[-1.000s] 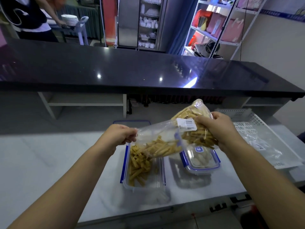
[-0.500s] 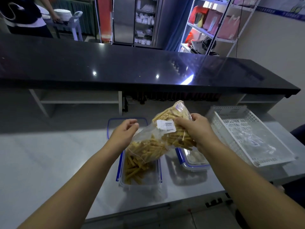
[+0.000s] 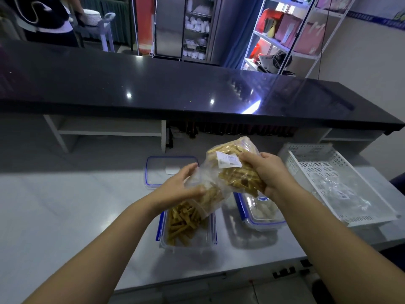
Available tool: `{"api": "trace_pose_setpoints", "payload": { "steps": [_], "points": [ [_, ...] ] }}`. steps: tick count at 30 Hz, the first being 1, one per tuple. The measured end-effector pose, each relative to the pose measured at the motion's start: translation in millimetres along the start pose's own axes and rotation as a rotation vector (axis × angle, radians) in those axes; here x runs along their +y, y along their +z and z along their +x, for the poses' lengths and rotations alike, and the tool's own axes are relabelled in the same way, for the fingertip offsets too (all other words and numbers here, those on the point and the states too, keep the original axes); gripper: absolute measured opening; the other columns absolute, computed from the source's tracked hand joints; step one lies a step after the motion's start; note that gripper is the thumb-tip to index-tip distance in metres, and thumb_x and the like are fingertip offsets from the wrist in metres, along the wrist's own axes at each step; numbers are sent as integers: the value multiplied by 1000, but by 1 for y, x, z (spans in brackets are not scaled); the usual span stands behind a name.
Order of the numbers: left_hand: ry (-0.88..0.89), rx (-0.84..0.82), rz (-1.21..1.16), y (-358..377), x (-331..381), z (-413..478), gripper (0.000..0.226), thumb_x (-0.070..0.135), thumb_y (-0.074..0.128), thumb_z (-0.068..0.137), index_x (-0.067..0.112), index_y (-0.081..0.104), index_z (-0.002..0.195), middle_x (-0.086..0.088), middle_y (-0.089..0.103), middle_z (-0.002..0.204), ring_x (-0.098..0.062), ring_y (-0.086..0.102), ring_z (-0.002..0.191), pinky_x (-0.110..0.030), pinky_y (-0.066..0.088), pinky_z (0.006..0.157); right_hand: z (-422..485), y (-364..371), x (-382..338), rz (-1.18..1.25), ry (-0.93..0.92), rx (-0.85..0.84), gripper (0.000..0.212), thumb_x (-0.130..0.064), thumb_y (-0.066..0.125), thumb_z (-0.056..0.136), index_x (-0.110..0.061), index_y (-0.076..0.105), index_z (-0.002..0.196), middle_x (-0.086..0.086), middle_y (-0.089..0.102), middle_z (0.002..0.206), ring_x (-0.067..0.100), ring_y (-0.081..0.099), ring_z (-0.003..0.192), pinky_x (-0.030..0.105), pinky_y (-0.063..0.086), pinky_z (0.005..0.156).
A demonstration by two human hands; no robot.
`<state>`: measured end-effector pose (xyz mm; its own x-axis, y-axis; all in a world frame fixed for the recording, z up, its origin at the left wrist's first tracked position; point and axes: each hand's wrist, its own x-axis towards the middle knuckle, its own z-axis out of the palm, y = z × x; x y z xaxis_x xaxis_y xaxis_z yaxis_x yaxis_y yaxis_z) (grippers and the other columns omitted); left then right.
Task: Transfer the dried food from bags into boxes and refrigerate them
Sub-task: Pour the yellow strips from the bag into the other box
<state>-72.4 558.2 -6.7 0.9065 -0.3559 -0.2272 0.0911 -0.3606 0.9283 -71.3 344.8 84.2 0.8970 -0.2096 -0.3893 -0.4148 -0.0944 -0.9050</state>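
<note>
Slid lower since a moment ago: left grip (image 3: 182, 186), now pinching bag (image 3: 232, 172) near its mouth between thumb and fingers. Right grip (image 3: 270, 174) wrapped round raised far end. Bag tipped over near box (image 3: 210, 238), sticks (image 3: 182, 222) inside; far rim hidden behind bag. Right box (image 3: 260, 213) partly covered, pale contents unclear. Label unreadable. Counted on bench (image 3: 65, 205): two boxes, one lid (image 3: 157, 170), one basket (image 3: 324, 170).

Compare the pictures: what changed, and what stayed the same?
The left hand released its pinch at the mouth of the bag and now holds its neck, thumb in front. The right hand, still gripping, tipped the bag steeper over the open box. The closed box, loose lid and basket stayed put.
</note>
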Motion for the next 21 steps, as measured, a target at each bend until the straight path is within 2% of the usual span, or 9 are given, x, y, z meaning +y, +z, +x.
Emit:
{"api": "trace_pose_setpoints", "payload": {
  "steps": [2,4,6,9,11,14,17,21],
  "points": [
    [24,40,116,14,-4,-2,78,34,77,71,35,36,138,19,51,124,-5,55,108,-29,48,92,3,-3,5,17,48,7,36,-23,74,81,-4,59,107,16,74,86,26,74,68,35,60,57],
    [32,87,212,23,-13,6,66,37,75,71,40,44,130,20,60,114,-4,59,101,-30,50,87,5,-6,8,38,79,22,35,-21,73,81,-2,59,108,18,73,86,26,73,64,33,58,52],
    [-2,172,299,27,-17,15,56,38,72,75,38,52,127,16,63,113,-8,59,101,-31,50,86,6,-9,10,56,100,37,35,-20,73,82,-1,59,107,18,73,85,25,71,57,31,56,48],
    [26,269,350,36,-24,20,27,26,66,81,29,65,108,10,67,105,-12,60,98,-27,47,80,8,-13,11,69,112,52,33,-19,72,82,-1,59,106,17,72,81,22,69,51,29,54,44],
    [35,345,384,35,-26,20,15,21,62,84,28,69,95,8,69,99,-15,61,94,-25,45,73,9,-14,12,67,114,50,32,-18,72,82,0,59,105,19,72,83,23,69,51,30,55,44],
    [41,372,471,23,-29,14,15,21,59,86,27,72,91,6,70,96,-16,61,92,-26,45,71,11,-15,15,37,103,51,33,-18,73,81,-2,60,106,19,72,88,24,70,55,31,57,48],
    [36,353,542,4,-35,3,12,24,60,86,27,71,88,7,70,94,-15,61,90,-24,42,69,14,-12,20,-9,97,30,35,-20,75,79,-3,61,105,16,73,84,24,72,59,33,59,53],
    [19,347,558,-20,-40,-14,10,25,57,90,26,66,88,10,66,91,-10,55,82,-25,38,65,16,-1,28,-71,106,-18,34,-21,75,78,-4,63,104,15,75,82,27,73,70,43,60,74]
  ]
}}
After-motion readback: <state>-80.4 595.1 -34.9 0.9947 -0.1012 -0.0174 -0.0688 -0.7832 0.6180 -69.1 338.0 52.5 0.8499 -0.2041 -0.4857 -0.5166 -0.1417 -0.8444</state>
